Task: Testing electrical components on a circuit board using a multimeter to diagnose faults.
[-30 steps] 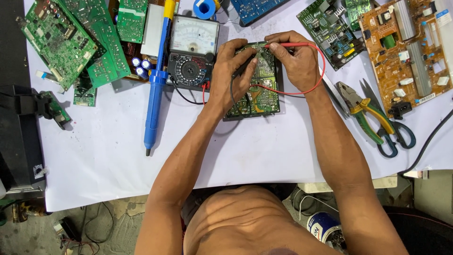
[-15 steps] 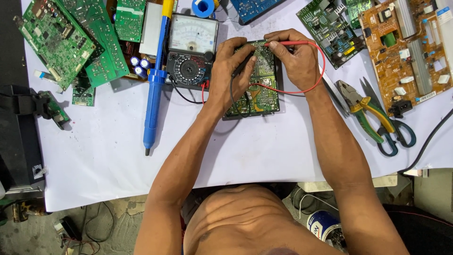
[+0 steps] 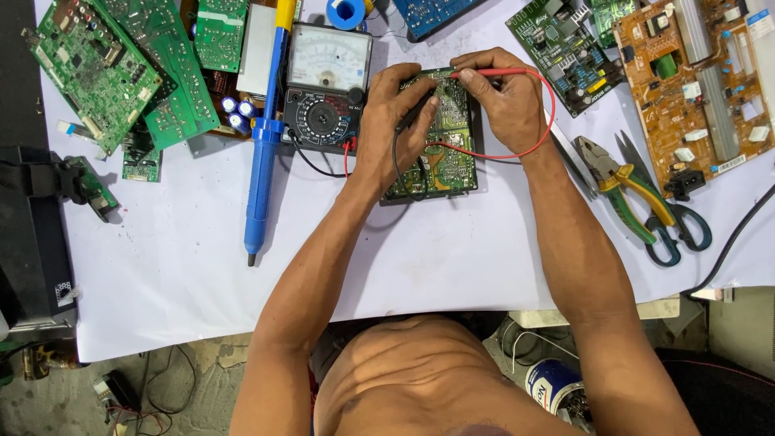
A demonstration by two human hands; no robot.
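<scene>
The white tabletop (image 3: 452,250) fills most of the frame and carries everything else. At upper left lies a cluster of green circuit boards (image 3: 121,64); at upper right lies an orange-brown power board (image 3: 694,81) with a second green board (image 3: 565,48) beside it. The board under test (image 3: 440,153), a green circuit board on a dark backing, sits at upper centre, just right of the analogue multimeter (image 3: 327,85). Compared with the views half a second and one second earlier, board, meter and tools occupy the same places; only the hands show a slight re-seating over the board, which suggests that probing proceeds point by point on the same board. The left hand (image 3: 395,121) is closed around a black probe (image 3: 416,113) whose tip rests on the board's upper part. The right hand (image 3: 504,101) is pinched on a red probe (image 3: 492,73), tip also on the board; its red lead (image 3: 533,137) loops round the hand and runs back across the board towards the meter. A blue desoldering pump (image 3: 262,169) lies left of the meter. Yellow-green pliers (image 3: 626,190) and scissors (image 3: 682,230) lie at the right, apart from both hands. A blue solder reel (image 3: 347,12) sits at the top edge.
</scene>
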